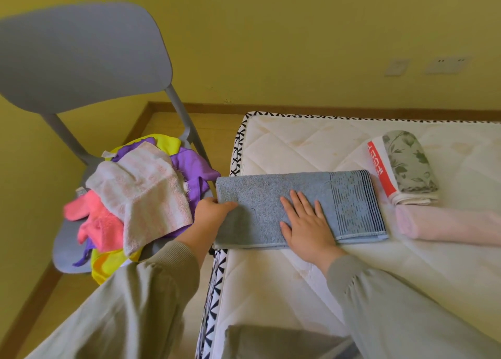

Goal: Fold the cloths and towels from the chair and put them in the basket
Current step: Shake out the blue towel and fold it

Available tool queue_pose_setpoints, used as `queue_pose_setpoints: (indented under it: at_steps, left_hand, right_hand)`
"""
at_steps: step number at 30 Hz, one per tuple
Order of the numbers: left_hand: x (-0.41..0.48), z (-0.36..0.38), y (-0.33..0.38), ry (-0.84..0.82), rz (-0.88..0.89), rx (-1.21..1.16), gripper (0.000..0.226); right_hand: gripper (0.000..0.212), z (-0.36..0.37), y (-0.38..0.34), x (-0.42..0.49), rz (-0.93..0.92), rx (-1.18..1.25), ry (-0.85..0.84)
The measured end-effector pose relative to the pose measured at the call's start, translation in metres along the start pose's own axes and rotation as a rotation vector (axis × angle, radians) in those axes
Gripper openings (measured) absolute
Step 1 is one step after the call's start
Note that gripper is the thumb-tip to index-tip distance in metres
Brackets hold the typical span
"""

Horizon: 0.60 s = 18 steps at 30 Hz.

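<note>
A blue towel [271, 193], folded into a long strip, lies across the near left part of the white mattress [298, 147]. My left hand [211, 212] grips its left end at the mattress edge. My right hand [306, 220] lies flat on its middle, fingers spread. A grey chair [81, 54] to the left carries a heap of cloths: a white-pink towel [146, 196], pink cloth [95, 223], purple cloth [189, 163] and yellow cloth [165, 141]. No basket is in view.
Folded pieces sit at the right on the mattress: a leaf-print cloth [409, 163] on a red-and-white towel [379, 168], and a pale pink folded towel [447, 223] in front. A yellow wall stands behind. A grey object [284, 342] sits at the bottom edge.
</note>
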<state>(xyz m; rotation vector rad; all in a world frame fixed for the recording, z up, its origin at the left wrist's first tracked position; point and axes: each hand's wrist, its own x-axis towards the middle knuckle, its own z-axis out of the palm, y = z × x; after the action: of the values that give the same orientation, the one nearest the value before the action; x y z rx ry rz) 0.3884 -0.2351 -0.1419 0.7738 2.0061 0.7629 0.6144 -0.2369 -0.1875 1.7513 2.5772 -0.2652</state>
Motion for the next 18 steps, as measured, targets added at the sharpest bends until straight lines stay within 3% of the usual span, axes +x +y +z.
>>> queue_pose_setpoints:
  at_steps: [3,5,9,18]
  left_hand:
    - [-0.007,0.002,0.007,-0.071,-0.076,-0.224,0.023]
    - [-0.011,0.002,0.011,-0.101,0.020,-0.125,0.011]
    - [-0.024,-0.005,0.031,-0.078,0.299,0.069,0.027]
    - [-0.087,-0.045,0.130,-0.109,0.831,0.210,0.044]
  right_hand:
    - [0.061,-0.003,0.001,0.002,-0.002,0.029,-0.048]
    - [0.062,-0.008,0.002,0.004,-0.005,0.072,-0.100]
    - [0.068,-0.035,0.003,0.010,0.015,0.224,-0.182]
    - [0.065,-0.168,-0.009,0.017,0.099,0.701,0.184]
